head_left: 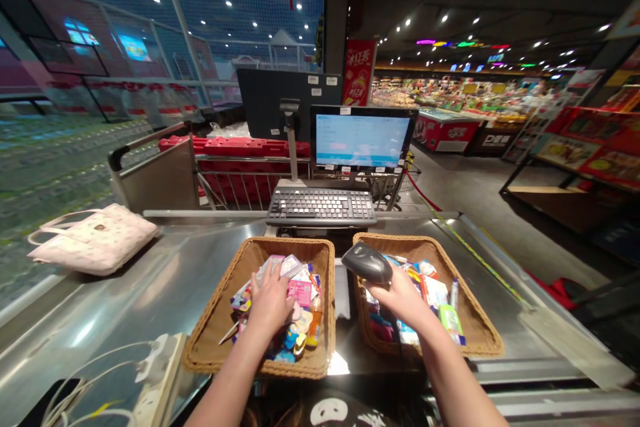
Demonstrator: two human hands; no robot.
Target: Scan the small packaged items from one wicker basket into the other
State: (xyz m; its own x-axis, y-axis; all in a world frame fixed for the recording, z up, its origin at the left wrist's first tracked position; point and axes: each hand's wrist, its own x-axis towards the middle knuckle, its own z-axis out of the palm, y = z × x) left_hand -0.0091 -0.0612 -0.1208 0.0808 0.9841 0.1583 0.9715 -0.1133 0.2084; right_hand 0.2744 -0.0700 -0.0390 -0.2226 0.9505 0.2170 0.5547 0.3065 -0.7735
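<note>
My left hand (270, 300) rests in a woven wicker basket (295, 245), its fingers on a pile of small colourful packets (300, 293). Whether it grips one, I cannot tell. An orange bottle (314, 323) lies beside it. My right hand (400, 297) is shut on a black handheld barcode scanner (367, 263), held above a second wicker basket (400, 239). That basket holds mixed packaged goods (433, 293), including a green-and-white package (451, 323). The two baskets stand side by side.
Both baskets sit on a steel checkout counter (110, 300). Ahead stand a keyboard (321, 207) and a monitor (363, 137). A pale handbag (93, 240) lies at left, a white power strip (160, 373) near front left. Metal railings and store displays lie beyond.
</note>
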